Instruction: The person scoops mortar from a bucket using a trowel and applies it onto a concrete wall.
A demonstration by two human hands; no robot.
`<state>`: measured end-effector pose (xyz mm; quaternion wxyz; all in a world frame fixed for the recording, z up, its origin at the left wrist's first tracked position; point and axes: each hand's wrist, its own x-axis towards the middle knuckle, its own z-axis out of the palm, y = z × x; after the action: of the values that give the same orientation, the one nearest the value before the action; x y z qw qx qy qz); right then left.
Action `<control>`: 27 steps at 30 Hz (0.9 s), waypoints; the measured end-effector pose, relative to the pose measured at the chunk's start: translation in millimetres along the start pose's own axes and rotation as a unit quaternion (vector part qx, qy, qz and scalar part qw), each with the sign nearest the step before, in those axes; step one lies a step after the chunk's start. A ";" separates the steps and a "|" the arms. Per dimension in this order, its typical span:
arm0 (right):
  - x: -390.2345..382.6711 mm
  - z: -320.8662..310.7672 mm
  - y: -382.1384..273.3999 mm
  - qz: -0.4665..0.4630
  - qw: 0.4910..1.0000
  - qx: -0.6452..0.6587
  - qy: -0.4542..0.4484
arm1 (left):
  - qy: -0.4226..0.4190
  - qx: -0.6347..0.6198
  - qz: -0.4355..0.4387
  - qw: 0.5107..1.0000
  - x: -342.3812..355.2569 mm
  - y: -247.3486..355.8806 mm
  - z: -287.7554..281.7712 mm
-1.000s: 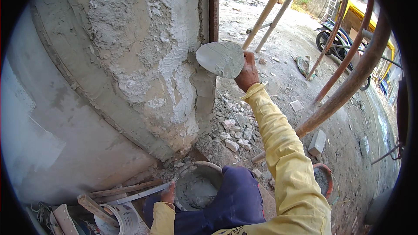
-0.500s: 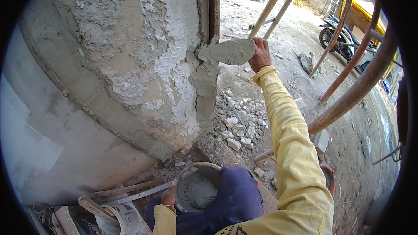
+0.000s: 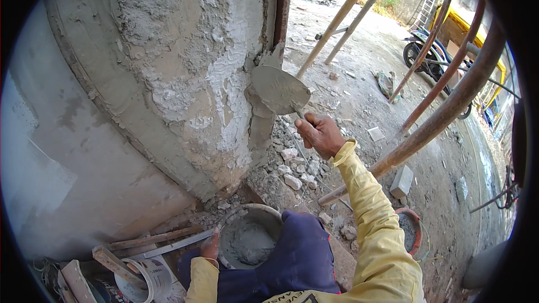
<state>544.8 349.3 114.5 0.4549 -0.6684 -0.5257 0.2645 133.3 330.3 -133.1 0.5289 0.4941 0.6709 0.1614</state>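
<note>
My right hand (image 3: 321,134) is closed round the handle of a trowel (image 3: 281,91). The trowel's broad, rounded blade, smeared with grey mortar, lies against the wet mortar (image 3: 261,120) on the edge of the rough wall (image 3: 185,78). Low in the view, my left hand (image 3: 211,245) is closed beside the rim of a round bucket (image 3: 240,211) that holds grey mortar. A long pale strip (image 3: 177,245) ends at that hand. Its fingers are partly hidden, so whether they grip the strip or the rim is unclear.
Poles (image 3: 449,123) slant across the right side. Broken rubble (image 3: 292,171) lies at the wall's foot, and a grey block (image 3: 402,182) farther right. A red-rimmed bucket (image 3: 412,230) stands beside my right arm. A white pail (image 3: 151,280) and boards are at lower left. A motorcycle (image 3: 421,50) stands behind.
My right hand has come lower and nearer, and the trowel blade has tilted, its handle now pointing down to the right. My left hand stays beside the bucket. The whole view has shifted slightly.
</note>
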 end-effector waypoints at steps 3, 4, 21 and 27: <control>25.4 -0.7 -8.7 -0.010 1.000 0.004 0.003 | -0.010 -0.024 0.010 1.000 -2.7 2.9 -1.0; 34.1 -3.1 -9.0 -0.001 1.000 0.015 0.019 | -0.012 -0.024 0.011 1.000 -0.3 1.1 -0.1; -45.4 -19.8 143.7 0.103 0.948 -0.281 0.112 | -0.024 -0.123 -0.041 0.991 5.5 -4.9 14.8; -124.5 25.9 133.1 -0.038 0.962 -0.250 -0.101 | -0.101 -0.199 -0.023 0.975 22.1 25.6 26.7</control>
<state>546.5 236.0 -30.6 0.2276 -0.7103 -0.6430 0.1738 170.2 352.3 -136.7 0.6851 0.3771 0.5797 0.2288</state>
